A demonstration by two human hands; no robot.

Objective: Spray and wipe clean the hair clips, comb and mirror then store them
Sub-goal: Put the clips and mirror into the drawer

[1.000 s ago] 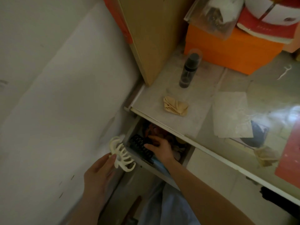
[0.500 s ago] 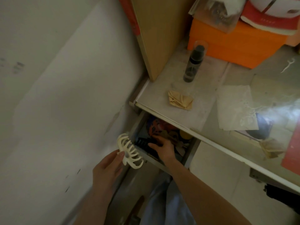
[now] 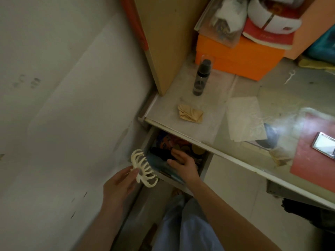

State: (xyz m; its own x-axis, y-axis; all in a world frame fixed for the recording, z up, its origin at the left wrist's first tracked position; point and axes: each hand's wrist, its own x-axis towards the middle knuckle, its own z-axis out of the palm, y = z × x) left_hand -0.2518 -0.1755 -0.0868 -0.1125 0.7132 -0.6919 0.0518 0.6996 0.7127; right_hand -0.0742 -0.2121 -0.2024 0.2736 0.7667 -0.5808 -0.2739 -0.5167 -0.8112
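Observation:
My left hand (image 3: 120,184) pinches a cream claw hair clip (image 3: 143,168) by one end, beside the left wall of the open drawer (image 3: 174,176). My right hand (image 3: 183,163) reaches into that drawer with fingers spread flat over the contents, touching a black hair clip (image 3: 161,153). A dark spray bottle (image 3: 201,78) stands on the desk (image 3: 170,109) with a crumpled tan cloth (image 3: 190,114) in front of it. A small rectangular mirror (image 3: 324,144) lies on a red sheet at the right edge. I see no comb.
An orange box (image 3: 235,55) stacked with a plastic bag and a red book stands at the back of the desk. A wooden panel (image 3: 163,38) rises on the left. A paper tissue (image 3: 244,118) lies mid-desk. The white wall (image 3: 63,124) is close on my left.
My right hand has let go of the black clip inside the drawer and now lies flat over it. The left hand keeps the cream clip, which has tilted slightly.

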